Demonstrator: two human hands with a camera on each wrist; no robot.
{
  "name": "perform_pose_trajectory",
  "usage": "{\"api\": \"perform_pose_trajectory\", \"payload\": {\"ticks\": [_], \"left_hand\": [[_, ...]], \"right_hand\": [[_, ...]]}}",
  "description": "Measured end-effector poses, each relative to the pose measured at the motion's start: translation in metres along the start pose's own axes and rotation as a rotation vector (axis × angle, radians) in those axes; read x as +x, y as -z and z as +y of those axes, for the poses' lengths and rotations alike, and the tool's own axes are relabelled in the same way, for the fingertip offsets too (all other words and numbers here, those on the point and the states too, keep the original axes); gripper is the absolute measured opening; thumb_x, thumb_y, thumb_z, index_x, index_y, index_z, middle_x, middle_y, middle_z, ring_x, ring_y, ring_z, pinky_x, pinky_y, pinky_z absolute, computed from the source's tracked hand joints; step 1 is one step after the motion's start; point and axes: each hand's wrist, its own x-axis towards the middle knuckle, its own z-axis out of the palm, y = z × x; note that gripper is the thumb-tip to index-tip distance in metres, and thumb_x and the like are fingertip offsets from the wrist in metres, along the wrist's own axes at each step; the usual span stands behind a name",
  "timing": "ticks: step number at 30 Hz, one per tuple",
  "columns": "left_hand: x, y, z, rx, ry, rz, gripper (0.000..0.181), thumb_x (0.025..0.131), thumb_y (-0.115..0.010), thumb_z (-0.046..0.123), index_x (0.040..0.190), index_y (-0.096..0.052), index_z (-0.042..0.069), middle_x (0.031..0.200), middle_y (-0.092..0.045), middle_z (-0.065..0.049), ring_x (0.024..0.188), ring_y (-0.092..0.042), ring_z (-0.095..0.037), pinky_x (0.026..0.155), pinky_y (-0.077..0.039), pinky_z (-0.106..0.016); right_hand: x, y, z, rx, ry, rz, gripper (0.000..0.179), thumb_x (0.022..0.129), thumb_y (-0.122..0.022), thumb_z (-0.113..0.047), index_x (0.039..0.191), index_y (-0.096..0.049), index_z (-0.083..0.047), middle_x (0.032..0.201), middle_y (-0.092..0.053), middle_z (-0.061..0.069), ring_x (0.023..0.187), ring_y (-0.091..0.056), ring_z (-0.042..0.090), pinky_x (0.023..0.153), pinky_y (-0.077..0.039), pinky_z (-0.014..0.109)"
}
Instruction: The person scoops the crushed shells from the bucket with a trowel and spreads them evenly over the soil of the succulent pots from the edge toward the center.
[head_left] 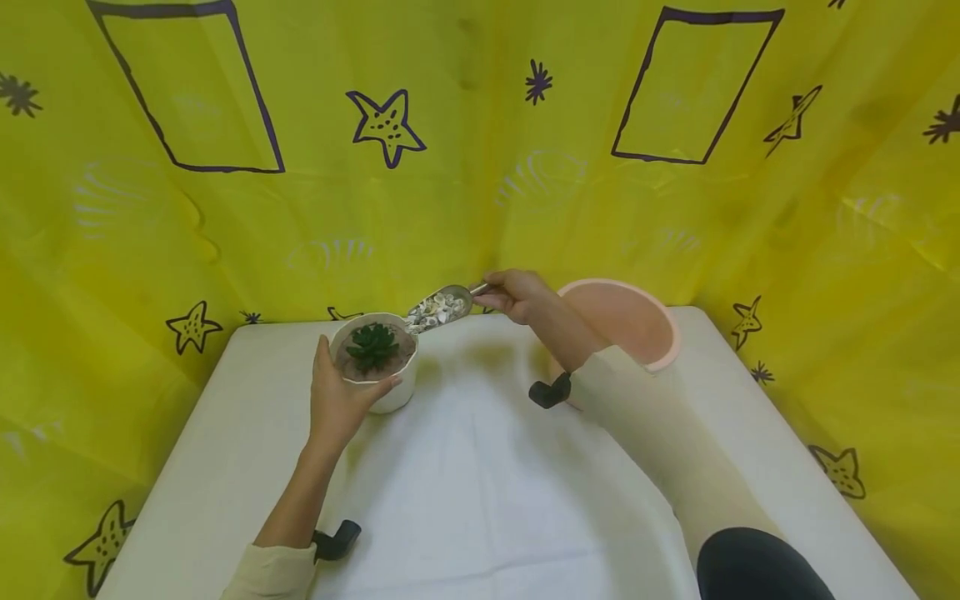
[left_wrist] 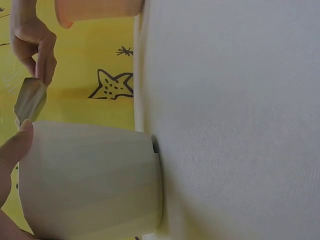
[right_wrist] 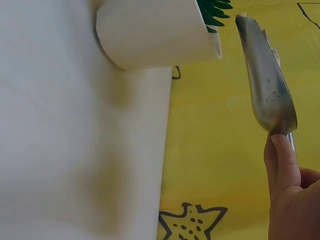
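Note:
A white flower pot [head_left: 395, 398] stands on the table with a green succulent [head_left: 372, 345] set in greyish sand or soil. My left hand [head_left: 339, 404] holds the pot by its near left side, thumb near the rim. In my right hand [head_left: 517, 296] is the thin handle of a metal scoop [right_wrist: 267, 82]. Small whitish pieces [head_left: 438, 309], like shells or stone chips, fill the scoop. Its tip is at the pot's right rim in the head view; the right wrist view shows it level with the pot's top, slightly apart. The left hand's other fingers are mostly hidden.
A pink tub [head_left: 671, 354] stands at the back right of the table, partly behind my right forearm. White cloth [head_left: 480, 492] covers the table. A yellow patterned curtain [head_left: 465, 192] hangs close behind its back edge and along both sides.

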Motion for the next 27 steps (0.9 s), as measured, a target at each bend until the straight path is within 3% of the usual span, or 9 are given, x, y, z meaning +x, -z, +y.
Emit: {"api": "perform_pose_trajectory", "payload": {"ticks": [7,11,14,17,27], "left_hand": [[-0.001,-0.002,-0.002,-0.004,0.014,0.009,0.13,0.079,-0.096,0.026,0.166,-0.005,-0.003,0.17,-0.016,-0.029,0.154,-0.02,-0.048,0.121,-0.025,-0.065],[-0.001,-0.002,-0.003,-0.006,0.011,0.013,0.129,0.079,-0.096,0.026,0.166,-0.005,-0.003,0.169,-0.017,-0.029,0.154,-0.021,-0.048,0.121,-0.026,-0.065],[-0.001,-0.002,-0.004,-0.011,0.004,0.014,0.129,0.078,-0.096,0.025,0.166,-0.005,-0.003,0.169,-0.017,-0.029,0.154,-0.022,-0.048,0.121,-0.026,-0.065],[-0.001,-0.003,-0.004,-0.012,-0.002,0.016,0.129,0.078,-0.096,0.024,0.166,-0.006,-0.003,0.169,-0.018,-0.028,0.154,-0.022,-0.048,0.121,-0.026,-0.065],[-0.003,-0.004,-0.004,0.004,0.015,0.006,0.128,0.081,-0.094,0.027,0.166,-0.003,-0.002,0.17,-0.015,-0.027,0.155,-0.02,-0.047,0.121,-0.025,-0.065]], "right_hand": [[0.005,-0.009,0.009,-0.016,0.009,0.047,0.011,0.109,-0.053,-0.001,0.105,-0.061,0.005,0.088,-0.07,0.019,0.067,-0.075,0.023,0.09,-0.056,0.035],[0.006,-0.011,0.013,-0.044,0.025,0.071,0.022,0.109,-0.054,-0.003,0.126,-0.061,0.01,0.097,-0.069,0.02,0.067,-0.075,0.022,0.086,-0.059,0.034],[0.005,-0.012,0.013,-0.076,0.046,0.066,0.037,0.11,-0.053,-0.004,0.143,-0.053,0.012,0.108,-0.068,0.023,0.066,-0.075,0.021,0.086,-0.058,0.034],[0.004,-0.013,0.013,-0.105,0.064,0.068,0.04,0.11,-0.054,-0.005,0.146,-0.051,0.012,0.117,-0.067,0.026,0.068,-0.075,0.021,0.089,-0.058,0.034],[0.0,-0.018,0.011,-0.131,0.104,0.101,0.04,0.107,-0.061,-0.007,0.141,-0.055,0.013,0.096,-0.069,0.019,0.092,-0.078,0.028,0.086,-0.06,0.034]]}}
